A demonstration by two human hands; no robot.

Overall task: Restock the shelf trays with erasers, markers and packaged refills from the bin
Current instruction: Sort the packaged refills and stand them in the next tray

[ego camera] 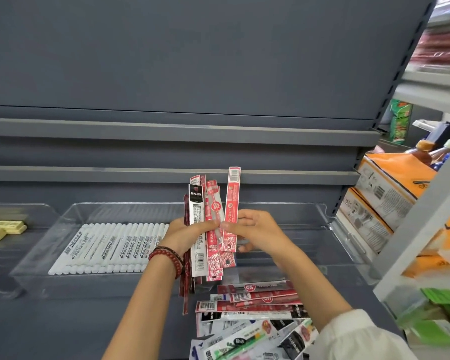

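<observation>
My left hand (185, 233) grips an upright bundle of refill packets (205, 224), red ones and one black-and-white, above the clear tray (322, 214). My right hand (255, 227) pinches one red packet (231, 203) at the bundle's right side, standing a little higher than the rest. White markers (109, 245) lie in a row in the tray's left half. More packaged refills (250, 315) lie loose in a pile on the shelf in front of the tray. Yellow erasers (0, 228) sit in a separate tray at far left.
Grey shelf boards (166, 131) and a back panel rise behind the tray. Orange-and-white cartons (382, 188) and bottles (424, 152) stand on the right. A white rack (426, 216) with green packages (444, 297) crowds the right edge.
</observation>
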